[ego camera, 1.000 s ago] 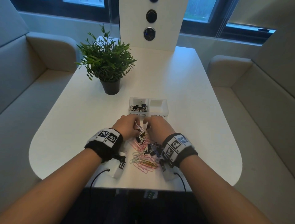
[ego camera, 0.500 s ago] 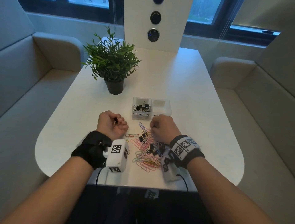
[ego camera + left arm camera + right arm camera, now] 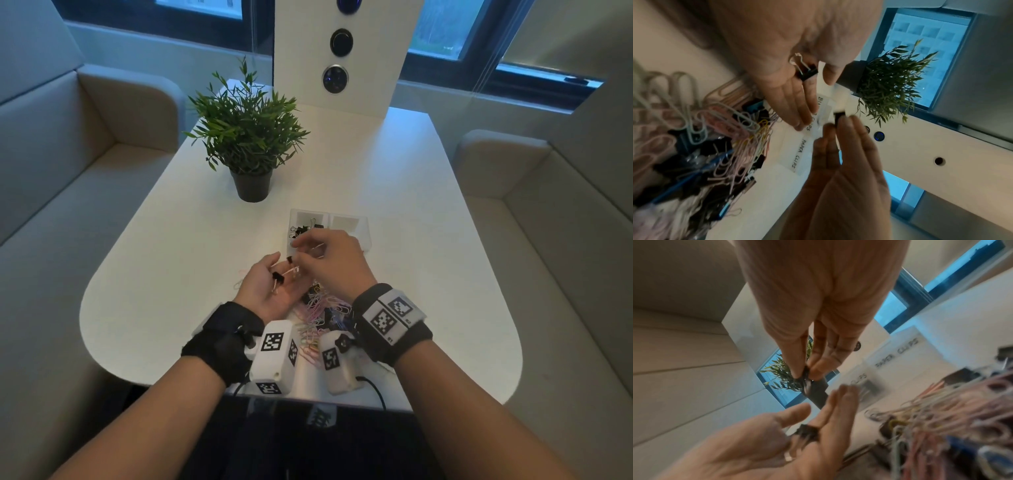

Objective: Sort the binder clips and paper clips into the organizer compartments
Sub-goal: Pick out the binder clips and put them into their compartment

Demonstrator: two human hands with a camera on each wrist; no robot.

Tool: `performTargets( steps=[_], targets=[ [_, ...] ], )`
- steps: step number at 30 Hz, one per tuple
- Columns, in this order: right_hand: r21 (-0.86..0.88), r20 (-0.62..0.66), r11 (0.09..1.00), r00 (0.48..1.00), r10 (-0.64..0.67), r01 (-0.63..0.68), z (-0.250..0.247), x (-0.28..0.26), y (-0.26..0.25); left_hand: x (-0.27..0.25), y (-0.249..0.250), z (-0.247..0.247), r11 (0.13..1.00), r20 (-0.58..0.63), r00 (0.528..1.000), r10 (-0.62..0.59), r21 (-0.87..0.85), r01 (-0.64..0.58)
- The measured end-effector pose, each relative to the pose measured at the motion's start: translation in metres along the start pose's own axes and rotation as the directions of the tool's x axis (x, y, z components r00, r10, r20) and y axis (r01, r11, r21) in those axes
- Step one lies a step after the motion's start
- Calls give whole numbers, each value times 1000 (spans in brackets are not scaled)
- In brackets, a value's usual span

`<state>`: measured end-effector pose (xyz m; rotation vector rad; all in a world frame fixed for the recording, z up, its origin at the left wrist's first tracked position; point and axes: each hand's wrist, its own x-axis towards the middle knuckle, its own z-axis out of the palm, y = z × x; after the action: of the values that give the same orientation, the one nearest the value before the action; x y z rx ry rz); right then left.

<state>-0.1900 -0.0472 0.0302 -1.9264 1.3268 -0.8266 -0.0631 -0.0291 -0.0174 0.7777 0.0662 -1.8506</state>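
My left hand (image 3: 265, 286) lies palm up just in front of the organizer (image 3: 363, 236), fingers straight, with a black binder clip (image 3: 277, 278) resting on the palm. Directly over its fingers, my right hand (image 3: 297, 249) pinches a second small black binder clip (image 3: 805, 373) between thumb and fingertip. The organizer's left compartment, labelled for binder clips, holds several black binder clips (image 3: 303, 229). Its right compartment (image 3: 346, 222), labelled PAPER CLIPS (image 3: 797, 155), looks empty. A mixed pile of coloured paper clips and binder clips (image 3: 322, 308) lies under my wrists.
A potted plant (image 3: 248, 144) stands behind and left of the organizer. A white panel with round buttons (image 3: 337, 58) rises at the table's far end. Cushioned benches flank the white table (image 3: 428, 222). Wrist camera units hang by the near edge.
My left hand has moved right, turned palm up and opened, showing a binder clip. My right hand has lifted off the pile and now pinches a clip above the left palm.
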Motion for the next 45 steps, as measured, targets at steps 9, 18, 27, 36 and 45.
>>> performTargets(
  steps=[9,18,27,36,45],
  targets=[
    [-425,170,901,971,168,-82,8,-2,28,-1,9,-13,983,-194,979,60,180,-24],
    [-397,129,911,977,172,-109,14,-3,32,0,7,-12,993,-240,964,115,63,-103],
    [-129,-13,990,999,52,-53,-1,-5,8,-3,-1,-7,994,-109,990,91,-49,-96],
    [-165,21,986,999,-25,28,1,-14,2,6,-3,-10,986,-174,980,99,-116,-120],
    [-590,331,802,934,133,95,24,-16,22,6,8,-22,989,-196,972,130,-48,-142]
  ],
)
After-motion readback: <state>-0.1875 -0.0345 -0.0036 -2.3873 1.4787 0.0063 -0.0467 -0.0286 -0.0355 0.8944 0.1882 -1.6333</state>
